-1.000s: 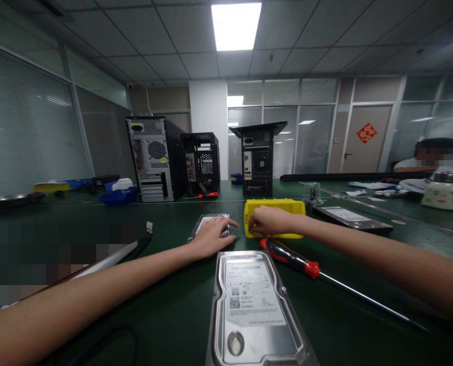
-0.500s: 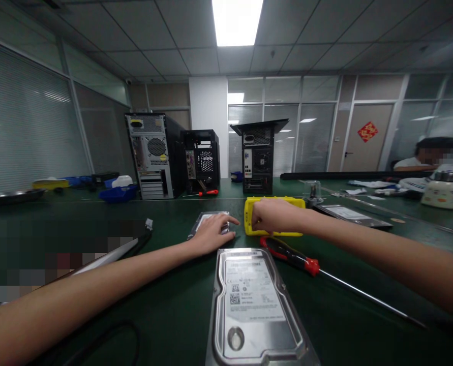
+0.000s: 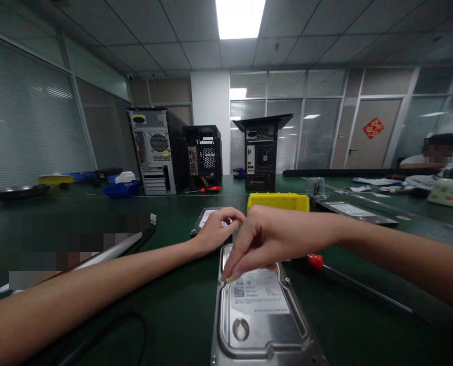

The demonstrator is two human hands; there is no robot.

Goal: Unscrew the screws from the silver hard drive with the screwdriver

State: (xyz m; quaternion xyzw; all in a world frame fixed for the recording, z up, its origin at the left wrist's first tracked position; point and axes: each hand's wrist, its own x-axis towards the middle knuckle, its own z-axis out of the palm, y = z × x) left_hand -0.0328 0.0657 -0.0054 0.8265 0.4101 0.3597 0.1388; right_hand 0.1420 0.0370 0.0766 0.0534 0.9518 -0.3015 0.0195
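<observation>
While the right hand is hanging over the silver hard drive, its thumb and forefinger are forming a narrow pinch at the drive's left rim; cannot tell whether they are gripping anything small. Drive is lying label up toward the near edge of the desk. Its white label is showing a square matrix code and lines of print too small to read; the right hand is covering the upper part. Left hand is lying over a second drive just beyond, thumb and forefinger curving with a slim gap between them. Yellow tray is sitting behind the right hand, partly masked by it. Screwdriver is pointing its shaft toward the desk's near right corner. Third drive, label illegible, is lying toward the right edge. Three computer cases are standing toward the far edge. Red diamond sign on the door is bearing characters, too blurred to read.
</observation>
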